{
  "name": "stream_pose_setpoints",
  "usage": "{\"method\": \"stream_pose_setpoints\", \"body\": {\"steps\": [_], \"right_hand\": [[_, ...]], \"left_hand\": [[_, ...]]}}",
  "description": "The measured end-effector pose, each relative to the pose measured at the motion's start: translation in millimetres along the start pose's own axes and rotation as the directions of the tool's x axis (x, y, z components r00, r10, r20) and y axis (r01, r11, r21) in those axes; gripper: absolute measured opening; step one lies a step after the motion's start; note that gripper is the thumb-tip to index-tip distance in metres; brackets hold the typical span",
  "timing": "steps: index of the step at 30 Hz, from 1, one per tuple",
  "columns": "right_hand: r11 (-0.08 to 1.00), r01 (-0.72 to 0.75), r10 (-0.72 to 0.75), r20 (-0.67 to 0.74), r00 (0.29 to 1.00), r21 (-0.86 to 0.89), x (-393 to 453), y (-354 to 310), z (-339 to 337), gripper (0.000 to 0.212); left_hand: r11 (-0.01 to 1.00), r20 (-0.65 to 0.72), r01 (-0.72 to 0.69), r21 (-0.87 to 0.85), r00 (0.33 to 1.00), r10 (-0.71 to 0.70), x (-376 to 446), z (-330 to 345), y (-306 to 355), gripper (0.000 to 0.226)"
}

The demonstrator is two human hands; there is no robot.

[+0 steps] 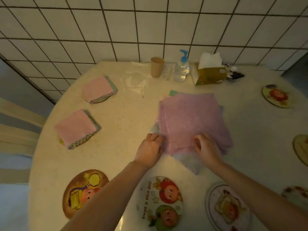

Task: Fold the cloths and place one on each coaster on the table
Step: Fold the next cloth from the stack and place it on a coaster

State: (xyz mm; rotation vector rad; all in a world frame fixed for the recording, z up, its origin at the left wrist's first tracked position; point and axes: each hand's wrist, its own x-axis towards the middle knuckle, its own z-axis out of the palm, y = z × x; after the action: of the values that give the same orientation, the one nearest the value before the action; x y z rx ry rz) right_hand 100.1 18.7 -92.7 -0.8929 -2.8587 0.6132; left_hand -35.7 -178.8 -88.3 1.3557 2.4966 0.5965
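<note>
Purple cloth stack mid-bench; I see left hand pinching its near-left corner, right hand pinching the near edge. Two folded pink cloths sit on coasters far left. Bare coasters near me.

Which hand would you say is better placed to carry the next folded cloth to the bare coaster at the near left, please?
Probably the left hand: it grips the pile's left edge, on the side of that coaster. The right hand would have to cross over.
</note>
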Motion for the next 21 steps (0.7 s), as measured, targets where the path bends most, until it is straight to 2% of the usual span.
{"method": "stream_pose_setpoints", "body": {"steps": [3, 6, 9, 13, 15, 17, 21], "right_hand": [[0.994, 0.010, -0.003, 0.066, 0.998, -0.111, 7.5, 38.8, -7.9, 0.014], [0.971, 0.096, -0.068, 0.131, 0.989, -0.221, 14.6, 60.3, -12.7, 0.023], [0.938, 0.189, -0.148, 0.157, 0.976, -0.290, 20.8, 68.5, -12.3, 0.025], [0.934, 0.264, -0.236, 0.137, 0.962, -0.240, 33.8, 77.4, -16.0, 0.021], [0.949, 0.270, -0.256, 0.099, 0.961, -0.165, 41.8, 79.2, -22.8, 0.016], [0.960, 0.261, -0.255, 0.067, 0.965, -0.099, 48.9, 77.8, -27.3, 0.011], [0.963, 0.269, -0.264, 0.117, 0.957, -0.029, 63.3, 76.7, -34.1, 0.019]], "left_hand": [[0.990, 0.027, -0.113, 0.080, 0.993, 0.111, 14.0, 19.8, 33.4, 0.032], [0.971, 0.079, -0.180, 0.156, 0.982, 0.170, 30.8, 34.8, 53.2, 0.040], [0.974, 0.194, -0.113, 0.195, 0.978, 0.074, 45.5, 42.3, 63.6, 0.051], [0.970, 0.271, -0.042, 0.238, 0.962, -0.025, 59.0, 43.8, 64.7, 0.053], [0.963, 0.275, -0.042, 0.267, 0.961, -0.034, 64.8, 42.9, 65.1, 0.055], [0.965, 0.261, 0.015, 0.262, 0.962, -0.086, 72.3, 42.0, 67.0, 0.055], [0.967, 0.197, 0.191, 0.166, 0.955, -0.223, 96.3, 37.3, 68.9, 0.036]]}}
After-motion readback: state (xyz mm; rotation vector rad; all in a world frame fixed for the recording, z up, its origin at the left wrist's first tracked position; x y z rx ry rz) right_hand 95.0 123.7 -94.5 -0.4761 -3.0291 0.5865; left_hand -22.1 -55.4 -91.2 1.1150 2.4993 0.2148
